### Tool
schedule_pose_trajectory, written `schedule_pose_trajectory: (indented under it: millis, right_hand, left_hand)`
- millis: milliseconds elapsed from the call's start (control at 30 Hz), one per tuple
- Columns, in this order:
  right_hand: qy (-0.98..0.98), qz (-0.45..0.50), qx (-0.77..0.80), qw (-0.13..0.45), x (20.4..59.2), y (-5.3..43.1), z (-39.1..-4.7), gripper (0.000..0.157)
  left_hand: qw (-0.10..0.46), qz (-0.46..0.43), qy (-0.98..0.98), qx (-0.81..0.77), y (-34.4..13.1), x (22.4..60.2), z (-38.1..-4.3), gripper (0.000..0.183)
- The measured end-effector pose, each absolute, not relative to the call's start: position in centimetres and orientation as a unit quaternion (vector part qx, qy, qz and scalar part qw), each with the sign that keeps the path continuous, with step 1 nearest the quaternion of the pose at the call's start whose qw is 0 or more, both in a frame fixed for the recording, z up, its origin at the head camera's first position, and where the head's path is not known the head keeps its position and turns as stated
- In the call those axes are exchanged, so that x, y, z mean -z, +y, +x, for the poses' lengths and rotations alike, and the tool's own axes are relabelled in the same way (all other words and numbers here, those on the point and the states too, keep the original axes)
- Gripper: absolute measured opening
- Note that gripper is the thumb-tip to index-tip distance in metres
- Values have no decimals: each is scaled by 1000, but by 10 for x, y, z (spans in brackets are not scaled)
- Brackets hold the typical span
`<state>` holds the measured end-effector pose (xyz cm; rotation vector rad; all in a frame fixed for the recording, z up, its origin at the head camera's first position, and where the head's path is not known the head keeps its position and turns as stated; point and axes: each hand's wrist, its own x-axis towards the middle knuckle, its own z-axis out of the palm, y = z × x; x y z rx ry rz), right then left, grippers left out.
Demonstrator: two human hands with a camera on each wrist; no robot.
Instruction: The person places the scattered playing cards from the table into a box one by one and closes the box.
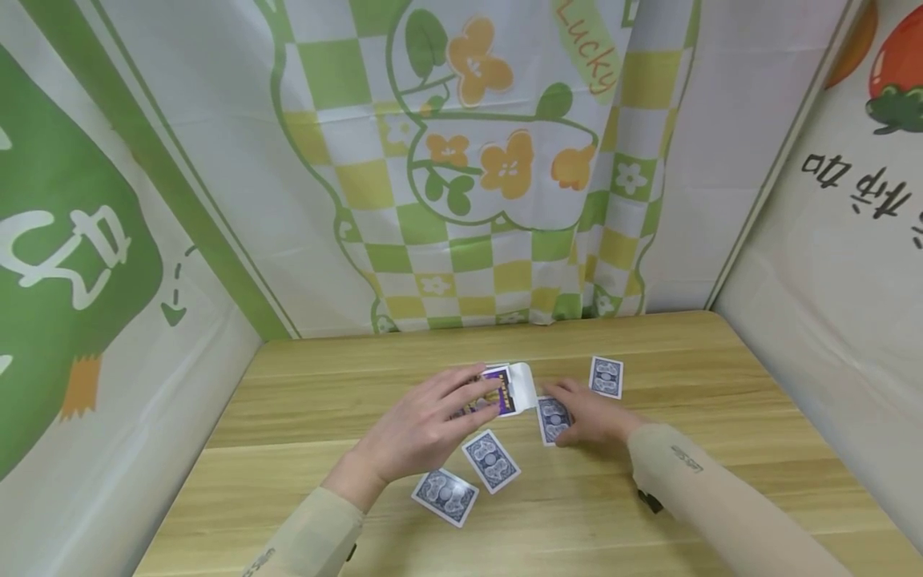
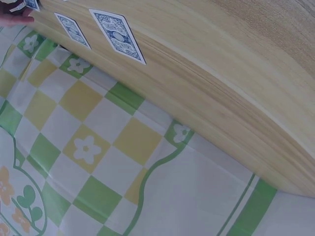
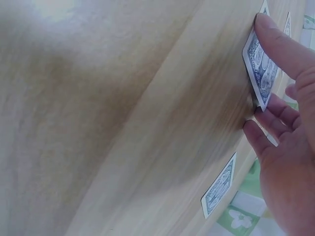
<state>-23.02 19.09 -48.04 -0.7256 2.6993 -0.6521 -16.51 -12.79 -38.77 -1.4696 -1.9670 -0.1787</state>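
Green, yellow and white checked cloth (image 1: pixel 472 264) hangs behind the far edge of the pale wooden table (image 1: pixel 548 533); near the middle, the left hand (image 1: pixel 427 418) is clamped over a small purple card box (image 1: pixel 505 402) with an open white paper flap (image 1: pixel 525 388), and just right of it the right hand (image 1: pixel 594 410) pinches a blue-and-white paper card (image 1: pixel 552 421) by its edges. That thin card could slip if the pinch is loose, or bend if it hits the flap; the beige-sleeved left arm (image 1: pixel 310 533) could bump the two matching cards (image 1: pixel 492 462) on the near left.

a wooden table (image 1: pixel 303 393), green-and-yellow checked cloth (image 1: pixel 497 252) behind it, red fruit print (image 1: pixel 901 68) rightward
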Motion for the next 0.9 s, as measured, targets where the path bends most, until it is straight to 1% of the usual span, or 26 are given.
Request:
schedule_pose_trajectory:
  millis: [233,400,567,733,833,900]
  right_hand:
    - [941,-253,201,103,482,193,-228,93]
    - [946,-257,182,78,482,195,-227,82]
    - [947,-261,183,47,481,197,-228,63]
    - [941,-281,189,4,475,200,-227,32]
    - [933,-289,215,-3,468,203,-228,15]
    - [926,-289,245,4,463,207,-229,9]
  left_hand:
    - [339,-562,-751,67,-128,387,-165,46]
    - [338,-561,-753,65,-128,387,-165,46]
    - [336,-558,-756,66,-128,387,-165,46]
    - [335,-556,-758,65,-129,387,-165,45]
    - [337,-557,-756,64,-129,387,-166,45]
    - [337,-558,-756,64,-130,387,-166,45]
